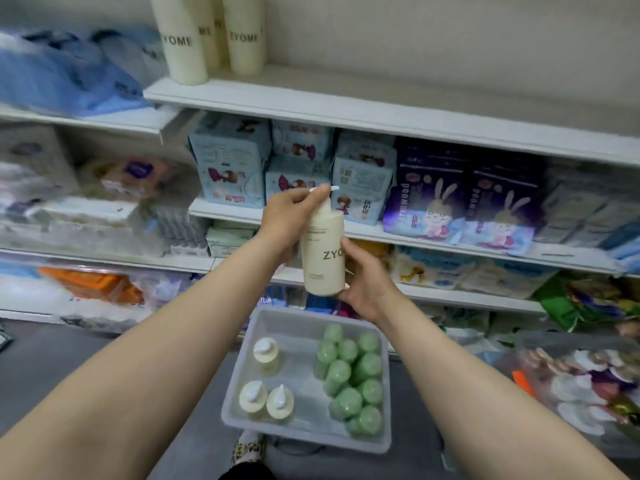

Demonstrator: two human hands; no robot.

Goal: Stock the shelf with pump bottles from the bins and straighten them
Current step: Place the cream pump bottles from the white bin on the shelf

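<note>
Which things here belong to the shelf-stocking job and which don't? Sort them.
Job: held cream bottle, left hand on its pump, right hand at its base; clear bin; cream bottles on the top shelf.
Not job: tissue packs; purple rabbit packs; blue bags.

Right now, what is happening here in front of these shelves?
A person is stocking a shop shelf. The left hand grips the pump top of a cream bottle, and the right hand holds its lower body, upright in the air above a clear bin on the floor. Three more cream bottles and a cluster of green bottles remain in that bin. Several matching bottles already stand on the top shelf.
</note>
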